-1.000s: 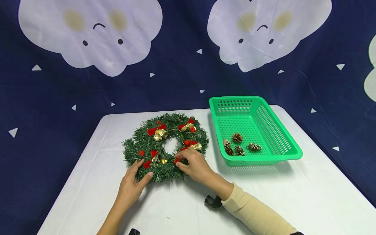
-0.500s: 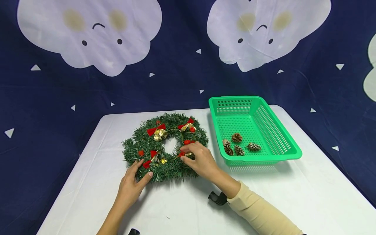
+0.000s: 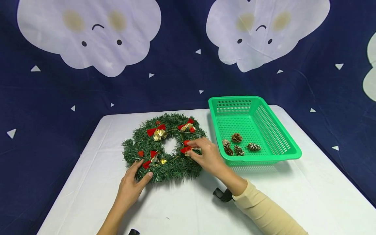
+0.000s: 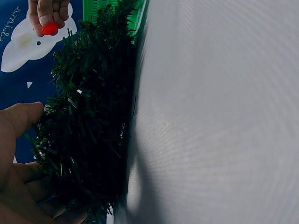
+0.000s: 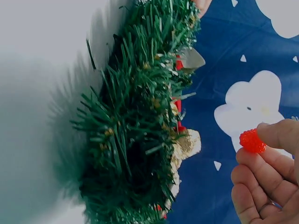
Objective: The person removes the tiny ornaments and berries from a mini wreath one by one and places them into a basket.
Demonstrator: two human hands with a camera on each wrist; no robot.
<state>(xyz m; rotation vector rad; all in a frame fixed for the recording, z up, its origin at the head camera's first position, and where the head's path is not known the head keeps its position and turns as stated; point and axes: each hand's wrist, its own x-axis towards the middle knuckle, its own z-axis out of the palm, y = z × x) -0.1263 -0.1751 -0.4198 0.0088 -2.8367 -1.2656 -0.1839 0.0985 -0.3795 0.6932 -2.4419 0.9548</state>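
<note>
A green tinsel wreath (image 3: 176, 171) lies on the white table, decorated with red and gold bows and red berries. At its front left edge, my left hand (image 3: 131, 187) holds it between thumb and spread fingers. In the left wrist view, the thumb (image 4: 25, 116) touches the greenery and the other fingers curl along its side. My right hand (image 3: 208, 156) pinches a red raspberry-like berry (image 5: 252, 141) between thumb and index finger, held just above the wreath's right side. From the head view, I cannot tell the held berry from the red bow beside it.
To the right stands a green plastic basket (image 3: 258, 159) with several pine cones (image 3: 236, 138) inside, near its front left corner. A dark blue cloth (image 3: 176, 88) with clouds hangs behind the table (image 3: 176, 209). A black wrist device (image 3: 222, 195) sits under the right forearm.
My right hand has moved right and slightly up along the wreath's front right side, keeping the berry in its pinch. The left hand and the wreath have stayed put.
</note>
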